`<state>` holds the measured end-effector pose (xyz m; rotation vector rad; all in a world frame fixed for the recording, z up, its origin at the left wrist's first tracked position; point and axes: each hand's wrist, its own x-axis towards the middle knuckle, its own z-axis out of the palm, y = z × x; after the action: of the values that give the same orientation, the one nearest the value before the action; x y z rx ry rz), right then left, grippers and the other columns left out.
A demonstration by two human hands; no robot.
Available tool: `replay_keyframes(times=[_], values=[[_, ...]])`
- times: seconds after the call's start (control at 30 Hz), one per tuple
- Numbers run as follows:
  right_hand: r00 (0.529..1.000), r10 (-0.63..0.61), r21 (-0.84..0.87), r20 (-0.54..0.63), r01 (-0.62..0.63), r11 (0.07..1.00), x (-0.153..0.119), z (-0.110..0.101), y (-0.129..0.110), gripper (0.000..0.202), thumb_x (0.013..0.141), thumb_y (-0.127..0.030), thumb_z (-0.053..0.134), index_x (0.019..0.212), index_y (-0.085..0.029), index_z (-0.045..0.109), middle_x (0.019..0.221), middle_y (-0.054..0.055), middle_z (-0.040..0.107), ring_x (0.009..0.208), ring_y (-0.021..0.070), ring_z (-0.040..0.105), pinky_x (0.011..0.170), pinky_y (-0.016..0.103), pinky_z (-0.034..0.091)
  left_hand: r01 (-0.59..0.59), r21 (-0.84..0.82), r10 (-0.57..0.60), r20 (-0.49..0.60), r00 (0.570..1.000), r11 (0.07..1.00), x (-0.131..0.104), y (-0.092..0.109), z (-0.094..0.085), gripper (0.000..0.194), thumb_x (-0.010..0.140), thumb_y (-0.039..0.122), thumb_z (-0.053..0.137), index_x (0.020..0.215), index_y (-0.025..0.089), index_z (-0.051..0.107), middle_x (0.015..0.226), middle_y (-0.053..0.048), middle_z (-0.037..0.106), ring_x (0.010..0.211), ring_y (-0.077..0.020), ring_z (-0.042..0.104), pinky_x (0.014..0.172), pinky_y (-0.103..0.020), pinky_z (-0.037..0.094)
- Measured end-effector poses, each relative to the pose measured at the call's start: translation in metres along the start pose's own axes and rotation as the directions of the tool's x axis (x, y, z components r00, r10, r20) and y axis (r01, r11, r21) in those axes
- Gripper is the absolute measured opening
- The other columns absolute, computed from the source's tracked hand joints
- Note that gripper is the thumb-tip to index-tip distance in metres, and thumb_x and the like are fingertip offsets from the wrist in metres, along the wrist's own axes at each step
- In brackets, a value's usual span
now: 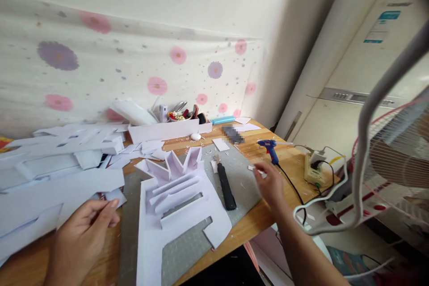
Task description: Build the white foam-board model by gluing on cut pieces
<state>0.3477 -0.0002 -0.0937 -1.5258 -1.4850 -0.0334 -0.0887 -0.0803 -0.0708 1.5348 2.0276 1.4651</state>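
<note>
My right hand (271,184) pinches a small white strip of foam board or card (251,168) above the right edge of the grey cutting mat (246,183). Fingers curled and thumb pressed against them, my left hand (87,228) is closed left of the mat; whatever it may hold is hidden. Between the hands lies a white cut-out character shape (214,201) with upright strips along parts of its outline. A black-handled cutter (226,187) rests on the mat to the right of that shape.
A blue glue gun (269,147) lies at the table's right, its black cord running to the front edge. White cut-out pieces (67,161) pile up at left. A white tray (164,131) of tools stands at the back. A power strip (312,172) and fan (395,143) are at right.
</note>
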Motion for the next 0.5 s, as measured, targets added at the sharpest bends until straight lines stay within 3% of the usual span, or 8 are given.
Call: replay_keyframes(times=[0.1, 0.2, 0.33, 0.5], values=[[0.966, -0.243, 0.179, 0.090, 0.224, 0.958, -0.024, 0.023, -0.044, 0.015, 0.087, -0.028, 0.056, 0.089, -0.021, 0.069, 0.085, 0.007, 0.070, 0.082, 0.0223, 0.064, 0.078, 0.037, 0.051, -0.020, 0.017, 0.018, 0.101, 0.995, 1.000, 0.000, 0.014, -0.006, 0.036, 0.082, 0.049, 0.058, 0.060, 0.022, 0.054, 0.054, 0.006, 0.057, 0.058, -0.0141, 0.057, 0.063, -0.024, 0.046], [0.931, -0.347, 0.251, 0.114, 0.311, 0.917, -0.035, 0.038, -0.069, 0.014, 0.088, -0.023, 0.054, 0.087, -0.022, 0.069, 0.085, 0.007, 0.069, 0.083, 0.0214, 0.063, 0.077, 0.035, 0.051, 0.012, -0.034, -0.009, 0.108, 0.994, 0.999, 0.003, 0.005, -0.004, 0.035, 0.080, 0.052, 0.057, 0.062, 0.022, 0.057, 0.056, 0.004, 0.060, 0.057, -0.0155, 0.057, 0.063, -0.026, 0.046], [0.908, -0.372, 0.271, 0.191, 0.315, 0.910, -0.037, 0.046, -0.068, 0.015, 0.086, -0.019, 0.054, 0.085, -0.023, 0.068, 0.083, 0.006, 0.068, 0.080, 0.0211, 0.062, 0.075, 0.035, 0.050, 0.014, -0.068, -0.008, 0.095, 0.995, 0.998, 0.007, -0.013, 0.003, 0.029, 0.078, 0.050, 0.060, 0.081, 0.021, 0.066, 0.073, 0.001, 0.067, 0.069, -0.0178, 0.061, 0.068, -0.028, 0.047], [0.933, -0.319, 0.272, 0.166, 0.267, 0.924, -0.035, 0.047, -0.057, 0.014, 0.086, -0.021, 0.054, 0.083, -0.022, 0.067, 0.080, 0.006, 0.068, 0.077, 0.0206, 0.063, 0.073, 0.034, 0.050, -0.019, -0.120, 0.027, 0.065, 0.998, 0.993, 0.007, -0.010, 0.005, 0.025, 0.076, 0.045, 0.064, 0.074, 0.020, 0.061, 0.071, 0.001, 0.064, 0.069, -0.0170, 0.059, 0.069, -0.028, 0.047]])
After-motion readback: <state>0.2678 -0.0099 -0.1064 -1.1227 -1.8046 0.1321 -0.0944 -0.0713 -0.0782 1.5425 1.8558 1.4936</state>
